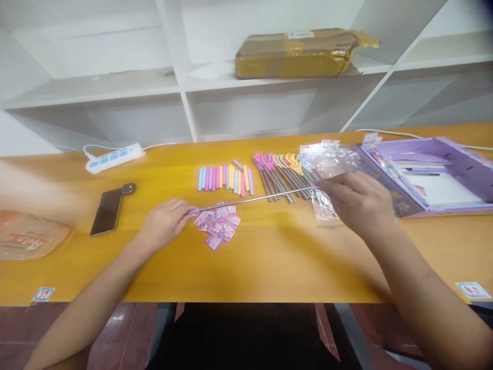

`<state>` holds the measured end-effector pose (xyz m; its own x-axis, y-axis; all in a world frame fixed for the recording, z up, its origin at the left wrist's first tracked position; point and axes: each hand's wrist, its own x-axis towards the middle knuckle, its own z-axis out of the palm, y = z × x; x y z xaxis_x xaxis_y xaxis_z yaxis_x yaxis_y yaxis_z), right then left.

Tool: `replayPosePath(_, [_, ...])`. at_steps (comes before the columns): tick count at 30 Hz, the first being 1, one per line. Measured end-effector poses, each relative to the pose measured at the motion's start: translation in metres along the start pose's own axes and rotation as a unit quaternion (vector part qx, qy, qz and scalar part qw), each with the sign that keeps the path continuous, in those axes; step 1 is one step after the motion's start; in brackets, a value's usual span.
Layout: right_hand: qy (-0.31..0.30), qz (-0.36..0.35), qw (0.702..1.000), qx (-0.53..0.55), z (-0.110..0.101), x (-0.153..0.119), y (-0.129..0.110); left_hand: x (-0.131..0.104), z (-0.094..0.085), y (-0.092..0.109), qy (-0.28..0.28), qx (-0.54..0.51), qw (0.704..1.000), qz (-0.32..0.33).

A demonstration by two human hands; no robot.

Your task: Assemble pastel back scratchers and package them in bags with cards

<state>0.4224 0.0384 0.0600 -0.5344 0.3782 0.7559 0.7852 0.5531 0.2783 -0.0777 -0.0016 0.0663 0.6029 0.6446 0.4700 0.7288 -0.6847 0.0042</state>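
Note:
A thin silver metal rod [254,199] with light purple ends stretches between my two hands above the table. My left hand [164,221] pinches its left purple end. At the other, slightly higher end, my right hand [356,198] closes its fingertips on the rod. Below the rod's left part lies a loose pile of small pink and purple printed cards [217,226]. Several pastel tubes [225,178] in blue, pink, purple and yellow form a row behind it. Grey metal rods with pink, yellow and blue looped tops [285,174] lie bundled near my right hand, partly beneath the held rod.
Clear plastic bags [331,154] lie beside a purple open box [435,169] at the right. Leftward are a phone [107,211], a small dark round object [128,188], a power strip [115,158] and an orange-marked package [31,236]. A taped carton [295,56] sits on the shelf.

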Motion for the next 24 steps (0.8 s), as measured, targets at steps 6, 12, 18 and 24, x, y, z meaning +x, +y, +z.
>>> replayPosePath(6, [-0.071, -0.046, 0.993, 0.084, 0.017, 0.026, -0.064, 0.012, 0.024, 0.035, 0.014, 0.042, 0.999, 0.021])
replayPosePath(12, [-0.054, -0.038, 0.987, 0.146, 0.035, 0.031, -0.112, 0.024, 0.027, 0.056, 0.007, 0.037, 0.998, 0.045])
replayPosePath(18, [-0.060, -0.073, 0.982, 0.166, 0.041, 0.025, -0.137, 0.032, 0.040, 0.073, 0.011, 0.015, 1.000, 0.025])
replayPosePath(24, [-0.075, -0.013, 0.963, 0.257, 0.053, 0.013, -0.135, 0.022, 0.046, 0.058, -0.011, -0.007, 0.998, 0.054])
